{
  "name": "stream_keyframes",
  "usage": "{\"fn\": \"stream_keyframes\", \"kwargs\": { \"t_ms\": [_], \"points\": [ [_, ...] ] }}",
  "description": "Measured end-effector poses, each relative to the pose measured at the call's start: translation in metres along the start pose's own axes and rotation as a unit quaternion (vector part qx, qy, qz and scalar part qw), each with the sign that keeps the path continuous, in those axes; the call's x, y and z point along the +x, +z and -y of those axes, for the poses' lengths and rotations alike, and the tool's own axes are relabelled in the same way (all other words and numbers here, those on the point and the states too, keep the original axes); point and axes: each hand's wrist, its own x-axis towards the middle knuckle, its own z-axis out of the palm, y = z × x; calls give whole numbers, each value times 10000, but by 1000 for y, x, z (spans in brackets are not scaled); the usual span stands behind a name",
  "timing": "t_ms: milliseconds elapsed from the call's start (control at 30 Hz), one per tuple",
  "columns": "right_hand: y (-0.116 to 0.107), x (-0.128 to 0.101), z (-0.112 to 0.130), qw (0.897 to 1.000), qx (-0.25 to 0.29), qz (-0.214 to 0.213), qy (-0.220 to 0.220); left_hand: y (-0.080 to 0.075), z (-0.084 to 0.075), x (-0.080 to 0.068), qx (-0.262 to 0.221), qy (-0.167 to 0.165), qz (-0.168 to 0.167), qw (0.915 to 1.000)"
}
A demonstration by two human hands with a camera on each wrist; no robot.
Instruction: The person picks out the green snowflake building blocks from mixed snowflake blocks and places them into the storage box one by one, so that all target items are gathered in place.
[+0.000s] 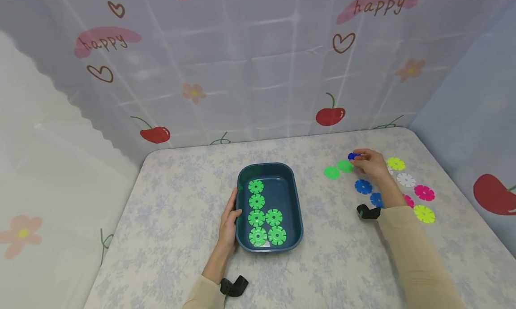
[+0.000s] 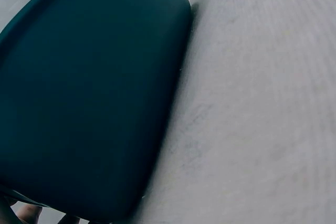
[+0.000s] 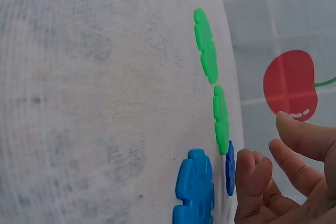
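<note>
My left hand [image 1: 228,226] holds the left side of a dark teal tray [image 1: 298,210], thumb at its rim and fingers along the outer wall. Several green notched interlocking discs [image 1: 256,218] lie flat in the tray, mostly along its left half. At the far right, my right hand [image 1: 370,162] hovers low beside a dark blue interlocking disc [image 3: 230,169]. In the right wrist view its thumb stands apart from the bent fingers, with nothing pinched between them. Two green discs [image 1: 332,173] lie just left of that hand.
Around the right forearm lie blue discs [image 1: 363,186], white discs [image 1: 406,180], pink discs [image 1: 424,193] and yellow discs [image 1: 424,214]. A printed curtain [image 1: 258,76] rises behind the table's back edge. The table [image 1: 169,219] has a pale floral cover.
</note>
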Motion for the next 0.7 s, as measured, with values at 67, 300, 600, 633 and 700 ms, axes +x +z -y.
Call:
{"fn": "stream_keyframes", "kwargs": {
  "t_ms": [67, 300, 600, 633, 700],
  "points": [
    [2, 2, -3, 10000, 19, 16, 12, 0, 0, 0, 6, 8, -2, 10000],
    [4, 4, -13, 9995, -292, 9, -106, 0, 1, 0, 23, 12, 7, 10000],
    [7, 6, -17, 9985, -529, 68, -103, -1, 2, 1, 22, 20, -17, 10000],
    [7, 6, -17, 9980, -615, 69, -96, -1, 2, 2, 25, 26, -17, 10000],
    [9, 6, -16, 9965, -824, 56, -124, -1, 2, 2, 16, 31, -12, 10000]
  ]
}}
